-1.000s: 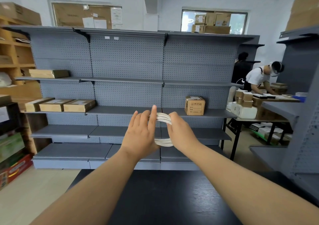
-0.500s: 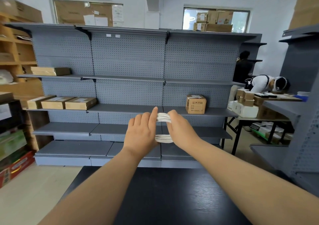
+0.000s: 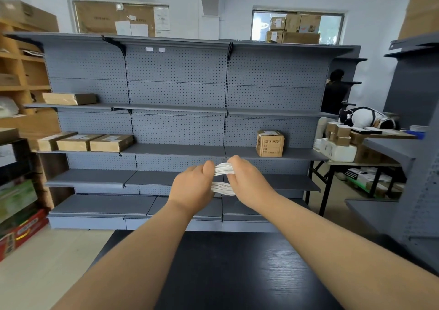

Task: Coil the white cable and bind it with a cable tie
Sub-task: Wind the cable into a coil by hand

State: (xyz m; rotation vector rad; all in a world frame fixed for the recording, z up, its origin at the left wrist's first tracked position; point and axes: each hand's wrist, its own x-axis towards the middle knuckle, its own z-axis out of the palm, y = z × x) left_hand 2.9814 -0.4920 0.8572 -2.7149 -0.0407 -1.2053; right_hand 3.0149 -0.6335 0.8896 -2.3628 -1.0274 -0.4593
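Both hands are clamped on the white cable mid-frame: left hand gripping one end of the bundle, right hand the other. Coil's long axis runs left-right between them, up in the air beyond the dark table. No cable tie that I can spot yet.

I see my left hand and right hand closed on the white cable, coiled into a bundle between them, held up over the black table. Behind the cable, a cardboard box sits on the grey shelf.
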